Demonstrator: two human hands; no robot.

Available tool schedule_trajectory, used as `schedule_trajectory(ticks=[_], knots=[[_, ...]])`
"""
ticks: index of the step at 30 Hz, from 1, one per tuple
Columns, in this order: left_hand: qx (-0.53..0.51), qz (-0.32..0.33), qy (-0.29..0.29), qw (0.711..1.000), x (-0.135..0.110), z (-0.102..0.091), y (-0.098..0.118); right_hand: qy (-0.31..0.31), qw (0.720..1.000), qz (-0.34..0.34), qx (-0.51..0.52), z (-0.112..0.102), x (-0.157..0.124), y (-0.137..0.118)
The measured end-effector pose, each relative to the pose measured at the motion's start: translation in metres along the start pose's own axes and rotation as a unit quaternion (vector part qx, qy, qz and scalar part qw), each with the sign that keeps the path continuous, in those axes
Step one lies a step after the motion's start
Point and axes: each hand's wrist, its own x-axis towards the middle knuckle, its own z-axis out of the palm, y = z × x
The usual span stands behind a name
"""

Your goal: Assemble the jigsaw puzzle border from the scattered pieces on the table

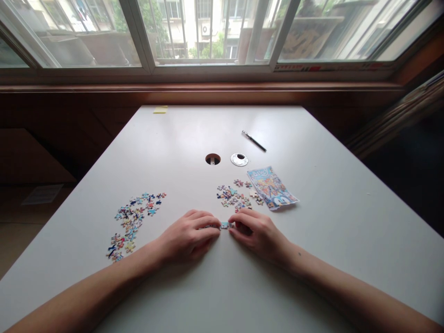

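Note:
Both hands meet over a short strip of light-blue jigsaw puzzle pieces (225, 225) on the white table. My left hand (192, 233) covers the strip's left part, its fingers closed on that end. At the other end, the thumb and fingers of my right hand (255, 231) pinch the right edge. Only a small stretch of the strip shows between the fingertips. Just beyond my right hand lies a loose cluster of puzzle pieces (229, 194). A larger spread of puzzle pieces (133, 215) lies to the left of my left hand.
A colourful picture sheet (272, 187) lies right of the near cluster, touching some pieces. Farther back are a round cable hole (212, 159), its metal cover (239, 159) and a black pen (254, 141). A yellow sticky note (160, 109) is at the far edge, below the window.

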Motion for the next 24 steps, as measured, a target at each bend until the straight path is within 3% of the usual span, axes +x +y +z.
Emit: schedule_trajectory(ticks=[12, 24], knots=[[0.001, 0.002, 0.003, 1.0, 0.0005, 0.0002, -0.0002, -0.008, 0.998, -0.064, -0.019, -0.0028, -0.0013, -0.0003], [-0.002, 0.006, 0.004, 1.0, 0.0008, -0.0001, -0.0007, -0.02, 0.996, -0.077, -0.03, -0.0027, -0.0028, 0.0014]])
